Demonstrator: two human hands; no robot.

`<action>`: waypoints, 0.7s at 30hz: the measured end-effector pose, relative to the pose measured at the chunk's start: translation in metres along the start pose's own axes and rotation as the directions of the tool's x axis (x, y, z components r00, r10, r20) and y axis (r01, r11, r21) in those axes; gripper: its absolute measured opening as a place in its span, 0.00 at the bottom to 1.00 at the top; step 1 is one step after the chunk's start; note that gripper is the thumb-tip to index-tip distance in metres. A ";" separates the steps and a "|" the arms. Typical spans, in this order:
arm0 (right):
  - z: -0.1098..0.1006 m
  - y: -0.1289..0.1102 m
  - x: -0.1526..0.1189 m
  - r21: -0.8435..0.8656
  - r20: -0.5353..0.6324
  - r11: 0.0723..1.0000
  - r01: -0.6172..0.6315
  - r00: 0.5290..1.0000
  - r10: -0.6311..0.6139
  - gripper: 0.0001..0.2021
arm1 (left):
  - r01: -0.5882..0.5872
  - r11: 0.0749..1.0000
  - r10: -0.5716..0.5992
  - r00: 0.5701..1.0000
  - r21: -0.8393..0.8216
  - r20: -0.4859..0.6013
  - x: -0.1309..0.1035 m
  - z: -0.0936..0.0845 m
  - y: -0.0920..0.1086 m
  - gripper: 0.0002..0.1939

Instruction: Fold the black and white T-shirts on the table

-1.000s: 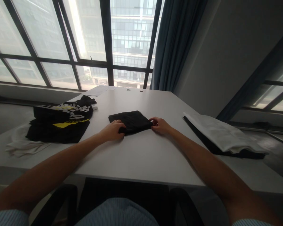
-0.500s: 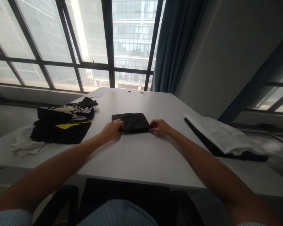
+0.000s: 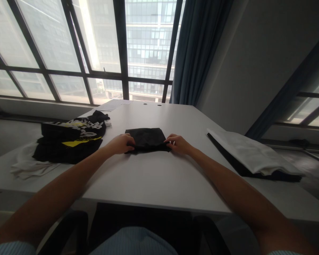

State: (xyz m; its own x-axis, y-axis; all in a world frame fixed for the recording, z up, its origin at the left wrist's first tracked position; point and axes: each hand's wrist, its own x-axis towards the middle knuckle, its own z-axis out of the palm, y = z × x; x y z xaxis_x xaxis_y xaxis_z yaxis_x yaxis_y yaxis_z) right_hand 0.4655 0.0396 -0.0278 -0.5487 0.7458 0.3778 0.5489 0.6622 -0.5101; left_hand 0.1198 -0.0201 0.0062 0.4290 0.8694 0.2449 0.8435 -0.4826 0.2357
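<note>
A black cloth (image 3: 146, 138), folded into a compact rectangle, lies on the white table (image 3: 154, 177) in front of me. At its left edge my left hand (image 3: 123, 143) pinches the fabric between thumb and fingers. My right hand (image 3: 177, 143) grips the near right corner in the same way. The front of the bundle shows a loose fold running between both hands. What kind of garment it is cannot be made out.
To the left lies a heap of black clothing (image 3: 69, 150) with yellow and white print, over some white cloth (image 3: 32, 163). Folded white fabric (image 3: 250, 150) rests on black cloth at the right. Papers (image 3: 111, 105) lie near the window.
My left hand has shifted a little left along the black cloth. The cloth's front fold now spreads wider and slightly nearer to me. My right hand stays at the right corner.
</note>
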 end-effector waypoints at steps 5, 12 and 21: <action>0.000 0.000 0.006 0.106 -0.072 0.991 -0.082 0.993 0.090 0.11 | 0.052 0.999 -0.052 0.997 -0.003 -0.052 0.000 -0.003 0.006 0.09; 0.002 -0.002 0.008 0.182 -0.208 0.973 -0.140 0.962 0.177 0.11 | 0.092 0.984 -0.125 0.967 -0.151 -0.221 0.002 -0.003 0.009 0.13; -0.005 -0.013 0.004 0.169 -0.252 0.982 -0.082 0.960 0.124 0.08 | 0.035 0.977 -0.105 0.938 -0.211 -0.331 0.001 -0.003 0.009 0.14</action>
State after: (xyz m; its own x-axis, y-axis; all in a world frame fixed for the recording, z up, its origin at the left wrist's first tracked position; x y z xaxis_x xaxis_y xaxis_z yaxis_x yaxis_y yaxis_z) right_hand 0.4588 0.0345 -0.0160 -0.2994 0.8160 0.4945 0.4773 0.5769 -0.6629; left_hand 0.1267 -0.0242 0.0111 0.2065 0.8310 0.5165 0.7707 -0.4633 0.4374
